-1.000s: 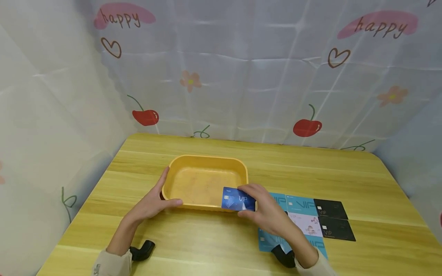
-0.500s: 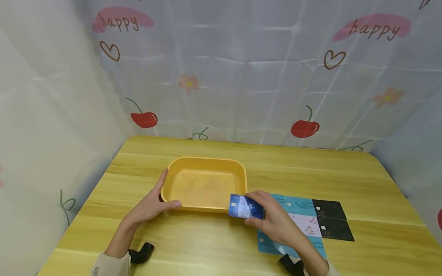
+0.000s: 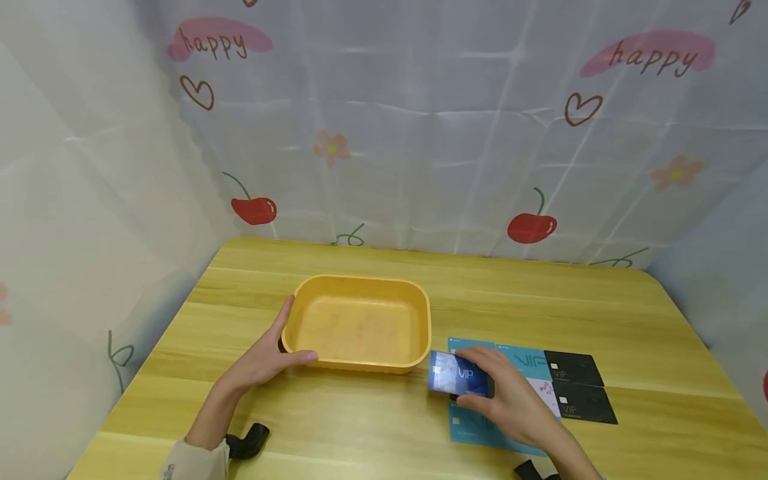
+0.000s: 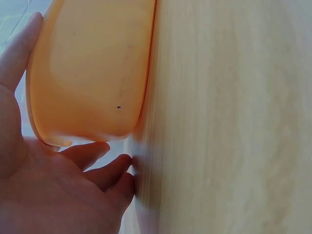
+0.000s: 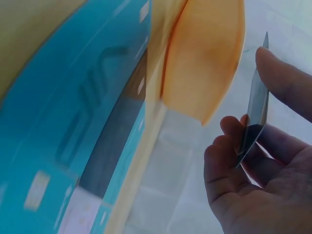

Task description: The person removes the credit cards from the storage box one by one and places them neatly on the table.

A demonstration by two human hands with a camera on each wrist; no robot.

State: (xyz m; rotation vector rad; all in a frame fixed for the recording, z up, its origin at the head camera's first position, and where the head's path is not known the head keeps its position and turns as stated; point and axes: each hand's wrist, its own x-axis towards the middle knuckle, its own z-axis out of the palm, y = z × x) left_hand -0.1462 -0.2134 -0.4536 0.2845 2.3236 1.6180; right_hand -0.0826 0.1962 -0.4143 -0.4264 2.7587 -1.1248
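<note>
Blue card (image 3: 458, 381): pinched upright in the right hand (image 3: 510, 407), face towards the head camera, just off the near right corner of the yellow tray (image 3: 384, 283) and above the cards lying on the worktop (image 3: 540, 300).
Right grip: thumb on the far edge of the card, fingers (image 5: 229, 141) curled against the near edge; the wrist view shows the card edge-on between them.
Left grip: left hand (image 3: 264, 357) cups the near left corner of the tray, thumb along the front wall, fingers up the left side, curled round the rim.
Tray edges: rounded corners, low walls, nothing inside; the front wall stands close to the card.
Open room: bare wood lies behind the tray, to its left, and along the near edge between the two forearms.
Laid cards (image 3: 528, 363): teal, pale and black ones set edge to edge in rows, right of the tray, partly under the right hand.
Card look: glossy deep blue, white "VIP" lettering, small chip patch at its left end.
</note>
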